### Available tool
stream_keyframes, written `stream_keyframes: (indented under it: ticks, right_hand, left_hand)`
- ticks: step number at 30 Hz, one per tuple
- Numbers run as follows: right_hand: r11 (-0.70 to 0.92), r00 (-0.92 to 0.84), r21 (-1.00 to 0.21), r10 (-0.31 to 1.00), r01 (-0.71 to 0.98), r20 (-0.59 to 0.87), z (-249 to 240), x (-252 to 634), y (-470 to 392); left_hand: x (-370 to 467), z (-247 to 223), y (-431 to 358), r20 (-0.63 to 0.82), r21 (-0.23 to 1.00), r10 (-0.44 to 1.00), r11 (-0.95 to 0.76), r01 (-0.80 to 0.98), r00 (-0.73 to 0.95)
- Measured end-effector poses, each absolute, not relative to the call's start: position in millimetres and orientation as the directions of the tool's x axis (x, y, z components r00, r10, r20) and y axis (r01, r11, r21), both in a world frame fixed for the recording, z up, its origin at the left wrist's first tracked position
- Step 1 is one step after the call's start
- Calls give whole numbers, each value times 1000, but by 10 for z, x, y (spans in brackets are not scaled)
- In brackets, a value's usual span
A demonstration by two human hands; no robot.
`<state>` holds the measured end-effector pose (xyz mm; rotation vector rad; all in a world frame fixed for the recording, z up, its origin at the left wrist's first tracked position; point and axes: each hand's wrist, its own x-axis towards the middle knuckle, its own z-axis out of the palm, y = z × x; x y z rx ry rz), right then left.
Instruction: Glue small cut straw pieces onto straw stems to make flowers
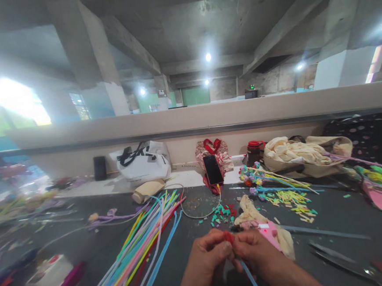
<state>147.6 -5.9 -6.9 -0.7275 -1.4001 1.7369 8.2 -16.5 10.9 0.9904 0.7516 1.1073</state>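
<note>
My left hand (207, 257) and my right hand (257, 251) meet low in the middle of the view, fingers closed. Between their fingertips they pinch a small red fuzzy piece (229, 237), mostly covered by the fingers. A light blue pipe cleaner (251, 279) runs down from beneath the hands; its upper end is hidden. To the left lies a bundle of long pipe cleaners (143, 248) in many colours. Just beyond the hands are small cut green and red bits (221, 214). A pink item with a white label (267, 229) and cream cloth sit beside my right hand.
Scissors (344, 261) lie at the lower right, a white and purple tool (52, 277) at the lower left. Behind are a phone (213, 170) on a cable, a white bag (142, 162), flower-tipped stems (263, 177), yellow cut bits (291, 199) and a cream bag (307, 156).
</note>
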Motion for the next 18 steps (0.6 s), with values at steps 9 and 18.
stream_keyframes:
  ticks: [9,18]
  right_hand:
    - [-98,-449,-975,894,-197,0,-159,1464,-10]
    - [-140,-501,-947,865,-289,25,-188,1438,4]
  left_hand:
    - [46,80,-122,-85,914,988,129,-384,130]
    - [25,-39,-51,-56,948,985,103,-302,161]
